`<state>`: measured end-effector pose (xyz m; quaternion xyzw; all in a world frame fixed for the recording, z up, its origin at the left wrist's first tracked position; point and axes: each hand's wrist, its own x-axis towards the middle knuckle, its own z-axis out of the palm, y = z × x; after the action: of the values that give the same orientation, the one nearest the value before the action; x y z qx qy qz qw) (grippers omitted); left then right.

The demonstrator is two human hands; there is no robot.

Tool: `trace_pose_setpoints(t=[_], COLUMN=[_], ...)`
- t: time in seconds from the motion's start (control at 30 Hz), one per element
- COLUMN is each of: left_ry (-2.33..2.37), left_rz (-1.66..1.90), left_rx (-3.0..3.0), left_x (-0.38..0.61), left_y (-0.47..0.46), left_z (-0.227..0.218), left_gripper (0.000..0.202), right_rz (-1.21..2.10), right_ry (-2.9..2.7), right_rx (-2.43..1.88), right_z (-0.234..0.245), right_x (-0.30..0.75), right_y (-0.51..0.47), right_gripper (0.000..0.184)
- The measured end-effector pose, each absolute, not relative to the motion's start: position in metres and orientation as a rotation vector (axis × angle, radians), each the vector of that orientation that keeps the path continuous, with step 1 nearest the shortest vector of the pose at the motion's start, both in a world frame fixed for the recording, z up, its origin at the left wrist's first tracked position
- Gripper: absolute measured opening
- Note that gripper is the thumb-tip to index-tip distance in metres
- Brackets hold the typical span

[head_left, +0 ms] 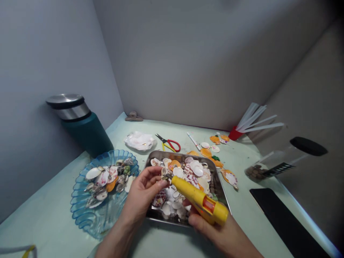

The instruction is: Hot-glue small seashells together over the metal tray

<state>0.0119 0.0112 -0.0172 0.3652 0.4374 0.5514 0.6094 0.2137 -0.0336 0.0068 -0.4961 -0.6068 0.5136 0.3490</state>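
My right hand [201,220] is wrapped round the grip of a yellow hot glue gun [192,191], whose nozzle points up and to the left. Pinched in the fingers of my left hand [147,186] is a small pale shell [164,172], with the nozzle tip right at it; whether they touch I cannot tell. Both hands are over the near part of a metal tray [224,191] full of white, orange and purple-speckled shells [197,167]. To the left, a blue scalloped plate [77,200] holds more shells [103,179] and small snail shells.
Behind the tray lie red-and-yellow scissors [172,145], a white bag [139,140] and a marker [194,141]. Joined orange shells [206,152] sit at its right. Further out are a teal bottle [86,132], a red cup of glue sticks [235,133], a jar [279,161] and a black phone [282,218].
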Motion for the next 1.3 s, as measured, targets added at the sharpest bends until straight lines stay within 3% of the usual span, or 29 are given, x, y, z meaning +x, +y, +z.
trace_pose_setpoints(t=[0.3,0.53,0.97,1.3], left_ry=[0.985,0.969,0.935,0.932], left_rz=[1.26,1.281,1.33,1.281], left_rx=[0.817,0.787,0.754,0.732], left_x=[0.01,0.013,0.014,0.012], left_y=[0.008,0.008,0.008,0.009], left_z=[-0.015,-0.008,-0.004,-0.009], left_gripper=[0.031,0.027,0.021,0.034], right_rz=[1.04,1.032,1.01,1.006], right_ry=[-1.627,-1.863,-1.913,-1.902], right_rx=[-1.418,-1.337,-1.299,-1.283], right_z=[-0.021,-0.01,-0.004,-0.004], right_x=[0.216,0.215,0.211,0.211], right_y=[-0.041,-0.035,-0.032,-0.033], right_gripper=[0.036,0.021,0.019,0.017])
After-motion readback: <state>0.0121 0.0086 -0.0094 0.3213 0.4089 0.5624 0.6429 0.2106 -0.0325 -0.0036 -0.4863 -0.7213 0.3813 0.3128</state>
